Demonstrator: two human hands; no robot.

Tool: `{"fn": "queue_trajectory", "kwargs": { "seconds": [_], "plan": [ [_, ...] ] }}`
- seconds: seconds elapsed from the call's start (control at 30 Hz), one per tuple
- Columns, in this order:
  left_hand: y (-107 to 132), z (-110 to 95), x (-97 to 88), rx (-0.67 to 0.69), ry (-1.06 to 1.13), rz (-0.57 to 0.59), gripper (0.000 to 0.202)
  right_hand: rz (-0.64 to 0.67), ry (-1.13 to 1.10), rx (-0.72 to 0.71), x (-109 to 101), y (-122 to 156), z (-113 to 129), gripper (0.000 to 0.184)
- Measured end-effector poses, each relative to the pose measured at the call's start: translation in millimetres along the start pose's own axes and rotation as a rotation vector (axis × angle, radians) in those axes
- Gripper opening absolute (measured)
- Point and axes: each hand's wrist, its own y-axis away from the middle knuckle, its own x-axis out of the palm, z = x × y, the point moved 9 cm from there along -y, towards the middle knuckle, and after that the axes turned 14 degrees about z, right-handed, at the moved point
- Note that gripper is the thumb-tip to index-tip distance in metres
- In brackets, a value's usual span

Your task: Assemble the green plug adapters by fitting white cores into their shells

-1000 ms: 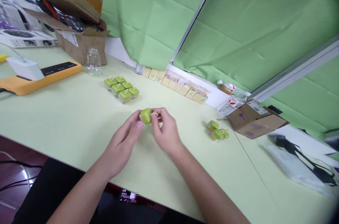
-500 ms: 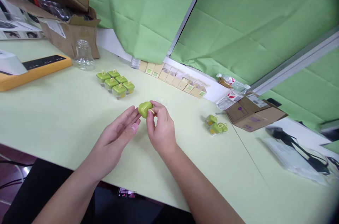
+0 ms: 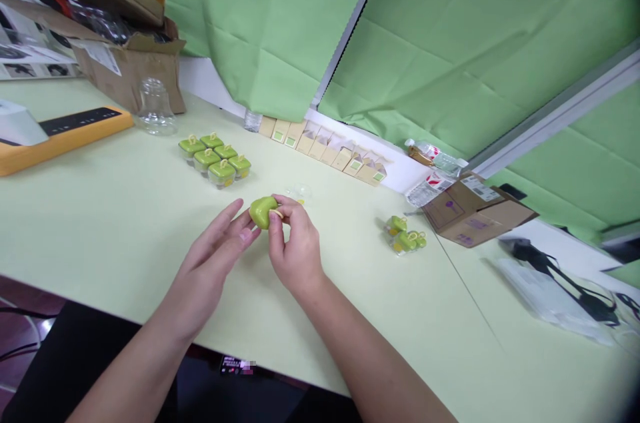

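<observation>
My right hand point(image 3: 293, 246) pinches a small green lid point(image 3: 262, 211) with a yellow loop, held just above the pale green table point(image 3: 100, 210). My left hand point(image 3: 215, 256) is beside it with fingers stretched out, fingertips touching the lid's near side. A clear small cup point(image 3: 301, 193) lies on the table just behind the lid. A tidy group of several green-lidded clear boxes point(image 3: 215, 158) stands at the back left. A loose pile of the same pieces point(image 3: 404, 236) lies to the right.
A row of small tan paper boxes point(image 3: 325, 151) lines the wall under green curtains. A clear glass jar point(image 3: 155, 106) and cardboard box point(image 3: 130, 56) stand far left, by an orange device point(image 3: 60, 130). An open carton point(image 3: 475, 210) and bagged black cables point(image 3: 555, 276) lie right.
The lid and both hands shifted slightly left and nearer. My left hand let go of the lid and opened, its fingertips now resting against it. The view drifted a little.
</observation>
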Motion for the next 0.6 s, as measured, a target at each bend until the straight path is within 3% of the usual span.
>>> {"fn": "queue_trajectory", "kwargs": {
  "seconds": [0.3, 0.6],
  "plan": [
    [0.1, -2.2, 5.6, 0.016, -0.017, 0.039, 0.068, -0.033, -0.001, 0.060, -5.3, -4.4, -16.0, 0.009],
    [-1.6, -2.7, 9.2, -0.006, -0.057, 0.065, 0.066, 0.045, -0.084, 0.235, -7.3, -13.7, -61.7, 0.017]
  ]
}}
